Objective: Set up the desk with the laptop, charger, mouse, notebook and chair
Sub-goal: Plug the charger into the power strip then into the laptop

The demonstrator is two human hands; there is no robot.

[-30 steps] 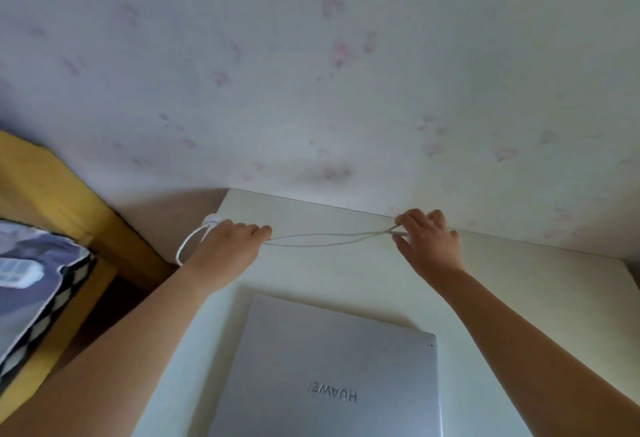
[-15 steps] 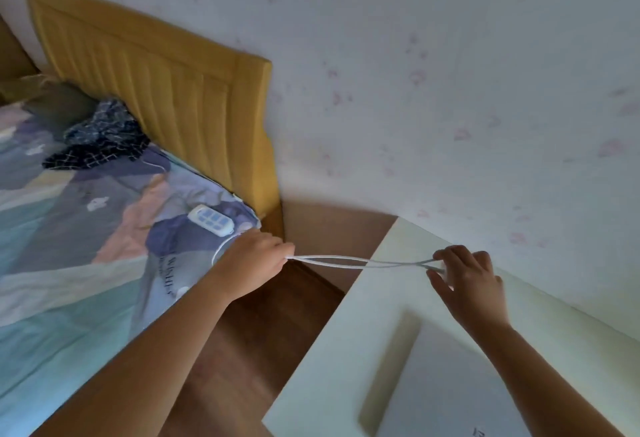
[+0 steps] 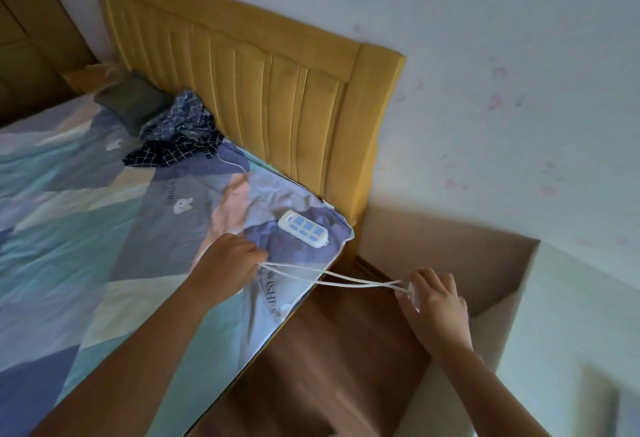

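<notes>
A white charger cable (image 3: 332,277) stretches as a doubled loop between my two hands, over the gap between bed and desk. My left hand (image 3: 228,260) is closed on one end above the bed's corner, close to a white power strip (image 3: 303,229) with blue sockets. My right hand (image 3: 433,294) pinches the other end, with a small white piece showing under its fingers, near the left edge of the pale desk (image 3: 571,315). A blurred sliver of the grey laptop (image 3: 620,402) shows at the lower right.
A bed with a patchwork blue cover (image 3: 104,229) fills the left, backed by a yellow padded headboard (image 3: 259,90). Dark checked clothing (image 3: 176,135) and a thin white wire lie on it. Brown wooden floor (image 3: 329,360) separates bed and desk. Patterned wall behind.
My view has swung left from the desk and laptop to the bed. Both hands have carried the stretched cable leftward; my left hand is now over the bed near the power strip.
</notes>
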